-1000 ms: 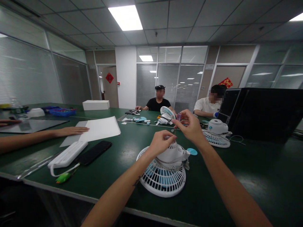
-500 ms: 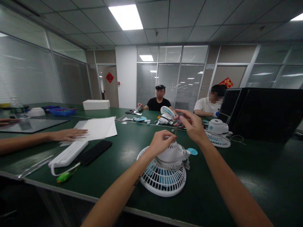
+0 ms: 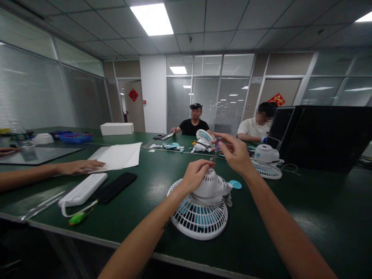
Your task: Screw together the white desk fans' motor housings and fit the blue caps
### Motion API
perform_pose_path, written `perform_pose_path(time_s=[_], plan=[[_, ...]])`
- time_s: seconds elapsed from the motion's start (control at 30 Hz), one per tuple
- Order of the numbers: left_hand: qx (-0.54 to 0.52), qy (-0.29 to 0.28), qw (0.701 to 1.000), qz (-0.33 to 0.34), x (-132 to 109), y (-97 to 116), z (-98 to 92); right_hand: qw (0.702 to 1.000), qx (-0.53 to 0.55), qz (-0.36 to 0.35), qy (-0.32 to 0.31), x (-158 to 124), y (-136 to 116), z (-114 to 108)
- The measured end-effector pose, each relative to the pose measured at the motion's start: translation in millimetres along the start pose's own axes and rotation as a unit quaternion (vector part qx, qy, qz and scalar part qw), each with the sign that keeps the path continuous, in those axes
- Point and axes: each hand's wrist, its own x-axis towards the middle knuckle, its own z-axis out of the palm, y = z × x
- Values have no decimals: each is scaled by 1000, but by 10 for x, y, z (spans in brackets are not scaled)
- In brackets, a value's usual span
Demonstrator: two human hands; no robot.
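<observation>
A white fan (image 3: 203,228) lies grille-down on the green table, pale blue blades showing through its bars. On the fan's rounded motor housing (image 3: 211,186), my left hand (image 3: 195,176) rests with its thumb and fingers pinched together at the top. Whatever those fingertips hold is too small to make out. My right hand (image 3: 236,153) grips the purple handle of a screwdriver (image 3: 217,144) between thumb and fingers. The thin shaft points down at the housing's top, close to my left fingertips; the tip is hidden. A light blue disc (image 3: 235,184) lies just behind the fan.
On the left lie a white power strip (image 3: 84,190), a black pouch (image 3: 116,186) and white paper (image 3: 124,155) under another person's hand (image 3: 83,166). A second fan (image 3: 266,155) and a large black case (image 3: 322,135) stand right. Two people sit opposite.
The screwdriver stands slightly more upright in my right hand, over the same spot on the fan. The other person's hand at the paper has slid slightly left.
</observation>
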Motion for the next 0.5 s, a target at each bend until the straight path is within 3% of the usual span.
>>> perform_pose_path(time_s=[0.27, 0.5], plan=[[5, -2, 1000, 6, -11, -6, -4, 998, -41, 1, 45, 6, -9, -3], [20, -5, 1000, 6, -11, -8, -1, 1000, -15, 2, 26, 8, -9, 8]])
